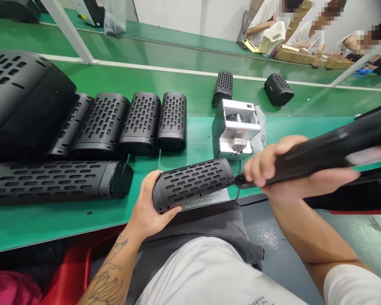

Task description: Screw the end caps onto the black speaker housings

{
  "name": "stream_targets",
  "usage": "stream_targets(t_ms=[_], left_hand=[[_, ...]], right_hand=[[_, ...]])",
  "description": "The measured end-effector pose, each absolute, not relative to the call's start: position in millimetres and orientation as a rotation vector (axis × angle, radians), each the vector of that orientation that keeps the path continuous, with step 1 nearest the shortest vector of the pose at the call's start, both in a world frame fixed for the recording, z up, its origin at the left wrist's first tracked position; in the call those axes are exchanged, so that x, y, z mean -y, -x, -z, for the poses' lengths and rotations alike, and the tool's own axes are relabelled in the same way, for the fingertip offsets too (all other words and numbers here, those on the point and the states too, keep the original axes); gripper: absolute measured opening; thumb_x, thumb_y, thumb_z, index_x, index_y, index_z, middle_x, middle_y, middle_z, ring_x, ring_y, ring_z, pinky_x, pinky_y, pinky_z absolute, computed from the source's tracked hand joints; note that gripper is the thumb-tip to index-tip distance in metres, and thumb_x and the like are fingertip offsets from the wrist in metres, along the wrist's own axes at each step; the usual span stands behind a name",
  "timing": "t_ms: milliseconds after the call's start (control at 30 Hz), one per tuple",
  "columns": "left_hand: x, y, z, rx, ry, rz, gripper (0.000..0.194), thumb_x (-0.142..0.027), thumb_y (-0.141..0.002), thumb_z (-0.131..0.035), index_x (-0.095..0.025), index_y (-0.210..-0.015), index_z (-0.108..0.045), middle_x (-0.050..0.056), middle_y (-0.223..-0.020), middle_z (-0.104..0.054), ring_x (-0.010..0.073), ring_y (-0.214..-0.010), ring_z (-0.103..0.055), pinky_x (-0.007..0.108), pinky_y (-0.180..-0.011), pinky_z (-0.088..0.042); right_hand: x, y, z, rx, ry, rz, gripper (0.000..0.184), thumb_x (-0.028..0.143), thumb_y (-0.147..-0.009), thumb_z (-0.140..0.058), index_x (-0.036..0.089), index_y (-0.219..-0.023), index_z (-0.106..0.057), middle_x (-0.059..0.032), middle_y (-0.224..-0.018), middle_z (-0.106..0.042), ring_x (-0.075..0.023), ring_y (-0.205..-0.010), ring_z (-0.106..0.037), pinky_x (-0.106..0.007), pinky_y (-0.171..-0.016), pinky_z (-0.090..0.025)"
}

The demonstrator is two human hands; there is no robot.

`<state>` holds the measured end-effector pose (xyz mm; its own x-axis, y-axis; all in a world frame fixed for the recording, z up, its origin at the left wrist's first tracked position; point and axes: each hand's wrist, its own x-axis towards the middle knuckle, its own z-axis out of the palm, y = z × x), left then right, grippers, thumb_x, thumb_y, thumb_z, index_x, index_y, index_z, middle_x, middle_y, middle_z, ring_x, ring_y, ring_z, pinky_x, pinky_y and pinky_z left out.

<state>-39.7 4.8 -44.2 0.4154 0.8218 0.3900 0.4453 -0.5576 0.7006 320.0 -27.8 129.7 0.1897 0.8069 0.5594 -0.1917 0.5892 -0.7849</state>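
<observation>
My left hand [147,207] is wrapped firmly around the nine o'clock end of a black slotted housing [193,184], thumb on the near side, other fingers largely hidden. The housing is at the bench's near edge, its three o'clock end tilted slightly up toward two. My right hand [282,169] is closed around a black driver [330,146], blurred, its nose at the housing's three o'clock end; contact cannot be confirmed.

The bench [60,220] is green. Taking the held housing as centre: a long housing [57,182] lies at nine o'clock. Beyond it, four housings [141,120] line up from ten to eleven, with a big housing [25,106] at ten. A silver machine [236,129] stands just past one, a clear bag [259,129] beside it. Two far housings [224,84] are noted between twelve and two. Farthest, at one o'clock, people [263,29] sit near cartons [305,55].
</observation>
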Motion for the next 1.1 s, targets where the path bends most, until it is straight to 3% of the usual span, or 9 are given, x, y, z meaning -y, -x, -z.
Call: stream_targets(t_ms=[167, 300, 500, 600, 733, 800, 900, 967, 1100], left_hand=[[-4, 37, 49, -1.079, -2.195, -1.073, 0.125, -0.052, -0.096, -0.103, -0.036, -0.197, -0.031, 0.021, -0.180, -0.061, 0.0502, -0.167, -0.068, 0.075, -0.140, -0.059], [-5, 38, 49, -1.066, -2.219, -1.084, 0.123, -0.052, -0.096, -0.104, -0.036, -0.196, -0.032, 0.021, -0.179, -0.061, 0.0491, -0.167, -0.069, 0.072, -0.141, -0.059], [-5, 37, 50, -1.042, -2.222, -1.107, 0.118, -0.054, -0.097, -0.103, -0.033, -0.193, -0.038, 0.022, -0.179, -0.061, 0.0486, -0.166, -0.069, 0.071, -0.140, -0.060], [-6, 37, 52, -1.046, -2.212, -1.125, 0.117, -0.055, -0.098, -0.103, -0.032, -0.193, -0.039, 0.022, -0.178, -0.062, 0.0485, -0.165, -0.069, 0.070, -0.138, -0.061], [-6, 35, 53, -1.030, -2.215, -1.135, 0.122, -0.055, -0.098, -0.103, -0.033, -0.196, -0.035, 0.022, -0.180, -0.063, 0.0487, -0.167, -0.069, 0.071, -0.139, -0.062], [-5, 34, 54, -1.037, -2.221, -1.142, 0.127, -0.056, -0.097, -0.104, -0.033, -0.198, -0.031, 0.022, -0.180, -0.063, 0.0488, -0.167, -0.069, 0.071, -0.138, -0.062], [-4, 33, 53, -1.047, -2.240, -1.135, 0.133, -0.057, -0.096, -0.105, -0.033, -0.200, -0.026, 0.023, -0.180, -0.063, 0.0489, -0.168, -0.069, 0.070, -0.138, -0.063], [-4, 33, 53, -1.047, -2.256, -1.123, 0.135, -0.058, -0.096, -0.105, -0.032, -0.201, -0.024, 0.024, -0.181, -0.062, 0.0493, -0.168, -0.069, 0.070, -0.138, -0.063], [-3, 33, 51, -1.048, -2.268, -1.121, 0.139, -0.058, -0.095, -0.107, -0.033, -0.202, -0.022, 0.024, -0.181, -0.062, 0.0506, -0.169, -0.069, 0.071, -0.137, -0.064]], right_hand=[[-25, -347, -138, 1.020, 0.857, -0.442, 0.074, 0.096, -0.073, -0.107, 0.035, -0.107, -0.082, 0.0076, -0.066, -0.070, -0.0188, -0.051, -0.062, -0.037, -0.053, -0.051], [-60, -363, -110, 1.074, 0.930, -0.363, 0.070, 0.101, -0.088, -0.091, 0.033, -0.101, -0.079, 0.0079, -0.064, -0.066, -0.0179, -0.050, -0.059, -0.038, -0.052, -0.049], [-59, -370, -88, 1.107, 0.888, -0.273, 0.067, 0.100, -0.098, -0.081, 0.034, -0.099, -0.080, 0.0075, -0.062, -0.064, -0.0179, -0.042, -0.058, -0.037, -0.044, -0.050], [-55, -365, -94, 1.094, 0.912, -0.249, 0.071, 0.104, -0.097, -0.077, 0.033, -0.101, -0.080, 0.0083, -0.061, -0.062, -0.0176, -0.040, -0.058, -0.035, -0.041, -0.049], [-23, -341, -127, 1.011, 0.776, -0.323, 0.071, 0.100, -0.088, -0.089, 0.031, -0.101, -0.084, 0.0082, -0.057, -0.065, -0.0186, -0.037, -0.057, -0.035, -0.038, -0.049], [9, -323, -150, 1.009, 0.656, -0.466, 0.066, 0.092, -0.085, -0.099, 0.030, -0.104, -0.089, 0.0064, -0.060, -0.072, -0.0197, -0.038, -0.059, -0.037, -0.041, -0.053], [53, -292, -172, 1.120, 0.726, -0.837, 0.052, 0.080, -0.095, -0.102, 0.032, -0.115, -0.094, 0.0006, -0.076, -0.085, -0.0239, -0.058, -0.076, -0.045, -0.066, -0.072], [68, -273, -170, 1.167, 0.735, -0.946, 0.050, 0.079, -0.102, -0.096, 0.033, -0.121, -0.094, -0.0002, -0.083, -0.086, -0.0245, -0.065, -0.079, -0.047, -0.072, -0.073], [59, -248, -142, 1.255, 0.660, -0.912, 0.054, 0.081, -0.103, -0.094, 0.032, -0.126, -0.090, 0.0034, -0.080, -0.081, -0.0212, -0.061, -0.076, -0.041, -0.067, -0.070]])
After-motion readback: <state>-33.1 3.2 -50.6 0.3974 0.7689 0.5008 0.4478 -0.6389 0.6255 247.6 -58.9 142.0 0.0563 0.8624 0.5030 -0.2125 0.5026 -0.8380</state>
